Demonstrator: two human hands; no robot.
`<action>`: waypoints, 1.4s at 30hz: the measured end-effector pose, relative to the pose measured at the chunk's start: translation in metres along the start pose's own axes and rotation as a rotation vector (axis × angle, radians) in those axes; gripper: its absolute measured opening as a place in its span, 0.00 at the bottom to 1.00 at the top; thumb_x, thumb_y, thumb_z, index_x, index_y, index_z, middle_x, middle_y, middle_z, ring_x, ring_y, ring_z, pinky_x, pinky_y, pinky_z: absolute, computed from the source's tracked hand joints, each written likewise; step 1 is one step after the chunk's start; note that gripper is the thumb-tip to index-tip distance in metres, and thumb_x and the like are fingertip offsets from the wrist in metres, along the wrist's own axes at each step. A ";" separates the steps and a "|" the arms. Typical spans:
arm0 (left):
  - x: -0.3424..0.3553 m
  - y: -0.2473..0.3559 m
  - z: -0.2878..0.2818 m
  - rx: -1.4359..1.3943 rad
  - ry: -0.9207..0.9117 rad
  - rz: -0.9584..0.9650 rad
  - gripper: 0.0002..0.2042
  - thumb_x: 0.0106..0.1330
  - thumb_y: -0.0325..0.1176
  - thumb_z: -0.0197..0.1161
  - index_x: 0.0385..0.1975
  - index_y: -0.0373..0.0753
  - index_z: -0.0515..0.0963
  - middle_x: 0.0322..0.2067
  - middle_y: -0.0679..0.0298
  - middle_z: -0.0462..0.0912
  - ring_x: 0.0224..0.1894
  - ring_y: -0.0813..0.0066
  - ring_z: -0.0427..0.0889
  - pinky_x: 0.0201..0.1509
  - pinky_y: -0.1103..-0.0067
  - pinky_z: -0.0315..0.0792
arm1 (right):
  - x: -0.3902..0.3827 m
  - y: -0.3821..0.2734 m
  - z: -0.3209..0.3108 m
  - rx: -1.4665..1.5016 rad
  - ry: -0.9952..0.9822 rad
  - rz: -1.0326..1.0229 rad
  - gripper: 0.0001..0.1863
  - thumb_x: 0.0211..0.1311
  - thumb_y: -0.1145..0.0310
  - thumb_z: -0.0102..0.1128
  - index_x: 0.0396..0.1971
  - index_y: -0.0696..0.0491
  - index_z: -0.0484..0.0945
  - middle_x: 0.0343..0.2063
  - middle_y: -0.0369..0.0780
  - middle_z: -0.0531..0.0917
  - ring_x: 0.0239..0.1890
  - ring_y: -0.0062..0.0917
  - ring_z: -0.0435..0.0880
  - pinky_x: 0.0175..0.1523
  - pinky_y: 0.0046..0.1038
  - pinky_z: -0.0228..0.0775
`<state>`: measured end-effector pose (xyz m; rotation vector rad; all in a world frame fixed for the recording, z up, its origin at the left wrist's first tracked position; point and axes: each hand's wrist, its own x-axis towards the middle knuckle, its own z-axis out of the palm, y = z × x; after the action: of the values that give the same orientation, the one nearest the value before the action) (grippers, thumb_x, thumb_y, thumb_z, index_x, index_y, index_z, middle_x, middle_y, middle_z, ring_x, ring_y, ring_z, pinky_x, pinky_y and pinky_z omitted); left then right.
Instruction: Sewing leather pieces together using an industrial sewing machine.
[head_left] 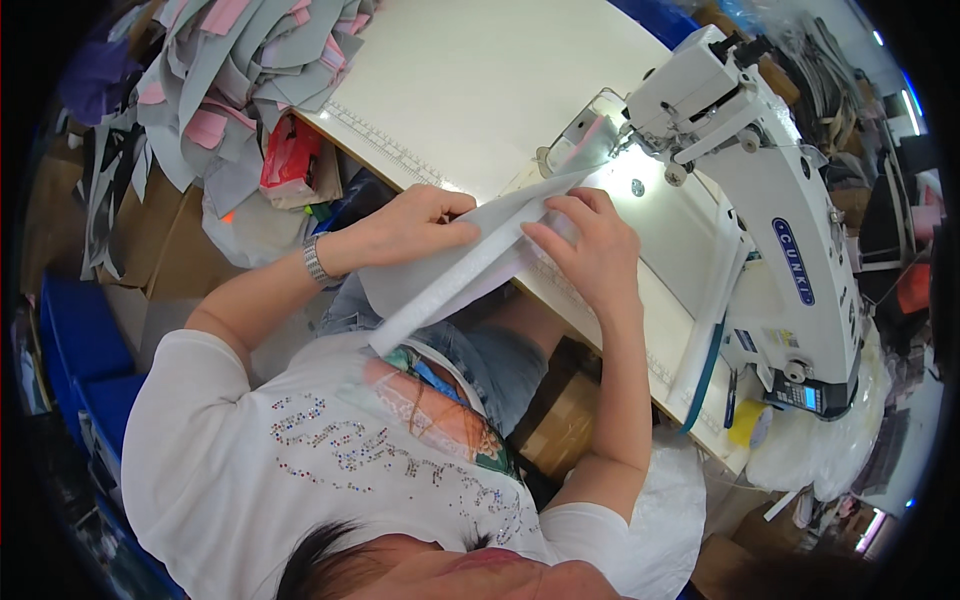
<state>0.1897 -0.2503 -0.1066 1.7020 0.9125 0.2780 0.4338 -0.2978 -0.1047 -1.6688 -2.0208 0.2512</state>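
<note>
A pale grey fabric piece (400, 285) stretches from above my lap up to the presser-foot area of a white sewing machine (800, 220). Along it runs a folded white strip (450, 275). My left hand (430, 225) is closed on the fabric's left edge, thumb on top, with a metal-banded watch at the wrist. On the other side, my right hand (590, 235) pinches the strip and fabric edge between thumb and fingers, close to the machine's lit needle area. The fingers' undersides are hidden by the cloth.
A heap of grey and pink cut pieces (230, 70) lies at the table's far left, above a red packet (290, 165). The white table (450, 60) has a ruler along its front edge. Yellow tape (748, 424) and teal-edged strips (706, 375) lie at right.
</note>
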 end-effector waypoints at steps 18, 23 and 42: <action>0.017 0.006 0.039 0.623 0.269 0.797 0.09 0.51 0.27 0.64 0.31 0.35 0.77 0.47 0.59 0.80 0.51 0.63 0.78 0.50 0.70 0.72 | -0.026 -0.001 0.038 -0.074 0.174 0.121 0.22 0.47 0.60 0.70 0.43 0.49 0.78 0.53 0.39 0.77 0.53 0.33 0.78 0.62 0.49 0.55; 0.016 0.009 0.038 0.746 0.160 0.697 0.06 0.52 0.28 0.64 0.26 0.37 0.74 0.54 0.60 0.77 0.57 0.65 0.75 0.58 0.65 0.68 | -0.083 -0.020 0.047 -0.127 0.295 0.213 0.17 0.54 0.66 0.68 0.45 0.50 0.80 0.52 0.37 0.79 0.59 0.34 0.75 0.66 0.48 0.51; 0.045 0.014 0.019 0.623 -0.226 0.585 0.13 0.65 0.31 0.57 0.49 0.41 0.75 0.51 0.62 0.80 0.62 0.65 0.72 0.72 0.55 0.52 | -0.100 -0.038 0.086 -0.170 0.531 0.058 0.12 0.46 0.70 0.70 0.34 0.42 0.86 0.42 0.33 0.83 0.51 0.29 0.79 0.67 0.43 0.52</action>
<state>0.2373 -0.2340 -0.1125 2.5092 0.3178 0.1855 0.3715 -0.3870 -0.1874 -1.6739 -1.6275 -0.3237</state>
